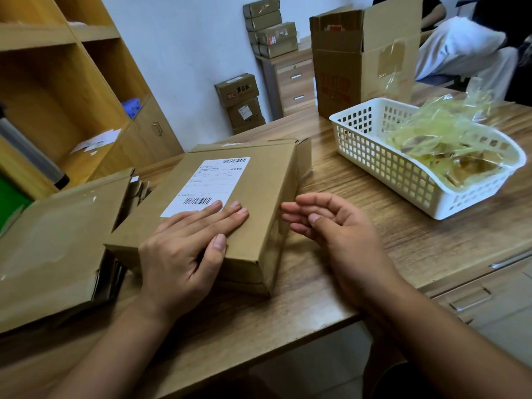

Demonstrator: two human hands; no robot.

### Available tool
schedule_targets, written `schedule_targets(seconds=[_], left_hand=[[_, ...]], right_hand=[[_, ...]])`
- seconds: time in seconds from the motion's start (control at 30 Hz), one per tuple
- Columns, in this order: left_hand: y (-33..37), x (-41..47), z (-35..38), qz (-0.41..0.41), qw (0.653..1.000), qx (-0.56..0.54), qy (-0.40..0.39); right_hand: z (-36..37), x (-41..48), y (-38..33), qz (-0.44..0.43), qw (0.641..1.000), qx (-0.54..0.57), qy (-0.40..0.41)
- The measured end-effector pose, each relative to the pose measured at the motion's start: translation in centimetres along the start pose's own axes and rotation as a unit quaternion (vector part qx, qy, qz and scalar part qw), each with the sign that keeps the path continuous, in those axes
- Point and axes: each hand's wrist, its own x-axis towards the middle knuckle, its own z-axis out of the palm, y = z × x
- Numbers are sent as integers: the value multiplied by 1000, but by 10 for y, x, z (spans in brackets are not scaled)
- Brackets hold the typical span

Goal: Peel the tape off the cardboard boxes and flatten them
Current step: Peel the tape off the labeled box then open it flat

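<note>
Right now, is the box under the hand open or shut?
Shut. The box has its labelled top lying flat, no flap raised, and the left hand rests flat on it.

- One view only: head-worn, wide-angle.
- Faced forward and down across the bench (316,174) toward the far wall (187,53).
- Sat close: left hand (184,254) and right hand (339,234) filled the lower middle, forearms entering from the bottom edge.
</note>
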Motion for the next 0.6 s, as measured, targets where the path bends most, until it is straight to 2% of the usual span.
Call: schedule_targets(seconds=[0.37, 0.6], left_hand=[[2, 0, 0, 0, 1000, 1, 6], [3, 1, 0, -6, 1000, 5, 3]], right_hand=[[0, -5, -5, 20, 999, 2, -39], [0, -2, -3, 15, 1000, 6, -6]])
